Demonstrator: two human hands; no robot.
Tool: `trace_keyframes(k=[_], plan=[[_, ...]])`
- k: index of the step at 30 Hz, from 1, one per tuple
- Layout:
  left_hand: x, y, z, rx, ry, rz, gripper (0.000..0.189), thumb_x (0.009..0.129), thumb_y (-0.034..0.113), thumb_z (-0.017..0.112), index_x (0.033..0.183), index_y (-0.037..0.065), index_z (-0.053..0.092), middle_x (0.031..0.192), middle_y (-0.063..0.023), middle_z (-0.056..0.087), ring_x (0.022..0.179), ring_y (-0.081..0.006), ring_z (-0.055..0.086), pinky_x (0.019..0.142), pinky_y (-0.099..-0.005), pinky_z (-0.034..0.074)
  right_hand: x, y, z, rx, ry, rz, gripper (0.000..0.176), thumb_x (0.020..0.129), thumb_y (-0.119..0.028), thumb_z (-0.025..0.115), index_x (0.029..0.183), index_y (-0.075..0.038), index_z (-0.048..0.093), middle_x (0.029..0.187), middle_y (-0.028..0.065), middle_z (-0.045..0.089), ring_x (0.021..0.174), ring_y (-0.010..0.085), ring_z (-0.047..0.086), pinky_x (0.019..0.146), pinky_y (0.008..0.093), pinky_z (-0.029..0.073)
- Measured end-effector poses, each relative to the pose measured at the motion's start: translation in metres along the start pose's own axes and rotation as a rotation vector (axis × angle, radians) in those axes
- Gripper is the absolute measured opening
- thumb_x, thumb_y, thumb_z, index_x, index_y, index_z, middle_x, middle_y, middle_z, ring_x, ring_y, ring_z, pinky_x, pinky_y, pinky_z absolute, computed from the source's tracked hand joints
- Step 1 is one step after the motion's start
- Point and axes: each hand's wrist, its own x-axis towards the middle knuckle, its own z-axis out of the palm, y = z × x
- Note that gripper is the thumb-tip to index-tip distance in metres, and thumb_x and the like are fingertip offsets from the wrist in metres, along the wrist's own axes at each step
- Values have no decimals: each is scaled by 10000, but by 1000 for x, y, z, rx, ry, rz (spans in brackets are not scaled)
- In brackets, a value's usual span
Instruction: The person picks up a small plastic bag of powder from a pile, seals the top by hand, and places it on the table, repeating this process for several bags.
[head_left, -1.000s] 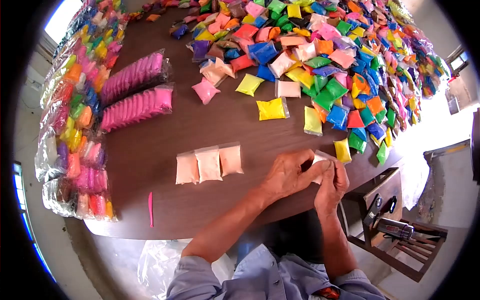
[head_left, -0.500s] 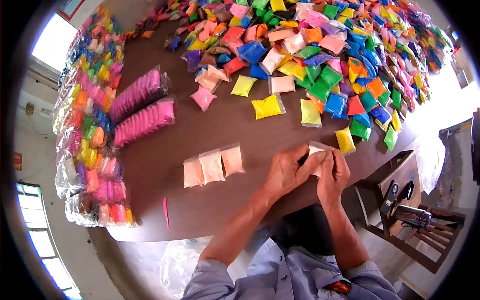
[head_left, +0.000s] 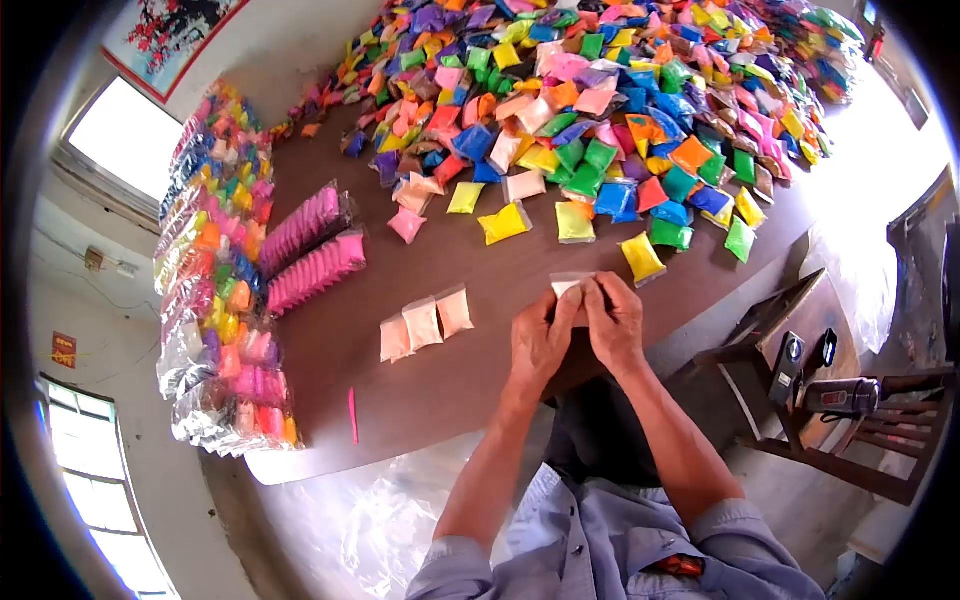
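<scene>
My left hand (head_left: 543, 338) and my right hand (head_left: 612, 318) are closed together on one small clear packet (head_left: 571, 281) with pale peach filling. Its upper edge shows above my thumbs; the rest is hidden by my fingers. To the left, three peach packets (head_left: 424, 321) lie overlapping in a short row on the brown table (head_left: 450, 385). A thin pink plastic tool (head_left: 353, 415) lies near the table's front edge. Beyond my hands, a yellow packet (head_left: 642, 259) lies apart from the heap.
A large heap of coloured packets (head_left: 590, 150) covers the far side. Two rows of pink packets (head_left: 316, 270) lie at left, beside a long stack of bagged packets (head_left: 215, 300). At right, a wooden stool (head_left: 800, 370) bears a metal flask (head_left: 842, 396).
My hands, with the packet between them, have shifted left and drawn closer together at its edge. The whole view has tilted, so the table appears shifted. The three peach packets lie as before.
</scene>
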Motion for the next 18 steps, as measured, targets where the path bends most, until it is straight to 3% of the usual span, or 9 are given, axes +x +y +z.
trace_keyframes(k=[2, 5, 6, 7, 10, 13, 15, 18], plan=[[-10, 1, -4, -42, 21, -23, 337, 1053, 281, 644, 931, -33, 644, 791, -268, 618, 666, -340, 570, 653, -409, 505, -3, 4, -1, 55, -33, 1, 82, 1001, -68, 669, 994, 13, 666, 844, 105, 641, 747, 160, 600, 686, 302, 492], [-20, 9, -9, 42, 32, -29, 321, 1058, 267, 636, 939, -31, 640, 790, -264, 606, 660, -336, 532, 646, -409, 496, -2, 5, -4, 19, -86, -63, 79, 995, -65, 671, 1000, 14, 668, 841, 116, 623, 729, 196, 597, 668, 306, 480], [-21, 7, -10, 67, 34, -1, 306, 1060, 252, 631, 947, -32, 638, 791, -261, 598, 657, -332, 479, 640, -406, 485, -3, 2, -5, 5, -106, -50, 104, 994, -92, 674, 1001, 12, 672, 857, 147, 622, 742, 277, 622, 670, 354, 488], [-21, 5, -11, 76, 23, 5, 306, 1060, 252, 631, 947, -32, 638, 791, -261, 598, 657, -332, 479, 640, -406, 485, -4, 0, -5, 13, -93, -48, 104, 994, -92, 674, 1001, 12, 672, 857, 147, 622, 742, 277, 622, 670, 354, 488], [-20, 0, -8, 125, 25, -15, 294, 1059, 243, 633, 946, -28, 632, 784, -243, 584, 653, -285, 465, 635, -393, 477, -3, -3, -9, -57, -121, -77, 144, 998, -137, 657, 1018, 3, 682, 944, 195, 671, 853, 404, 661, 727, 418, 525], [-21, -6, -4, 122, 53, -21, 285, 1055, 233, 636, 943, -29, 627, 771, -229, 558, 659, -223, 459, 633, -382, 474, -3, -2, -9, -70, -109, -112, 143, 995, -135, 662, 1025, 3, 679, 953, 200, 673, 866, 402, 666, 737, 421, 531], [-21, -7, -4, 95, 84, -24, 291, 1051, 230, 636, 926, -32, 624, 732, -173, 549, 682, -158, 465, 625, -359, 465, -4, 0, -8, -62, -97, -99, 137, 986, -128, 668, 1027, 2, 680, 949, 199, 672, 867, 404, 666, 738, 428, 532], [-22, -3, -10, -48, 53, -81, 312, 1047, 241, 636, 908, -38, 616, 713, -109, 545, 694, -133, 469, 619, -341, 453, -3, 3, -8, -64, -105, -125, 124, 964, -107, 679, 1026, 0, 681, 945, 194, 672, 870, 405, 668, 739, 438, 533]])
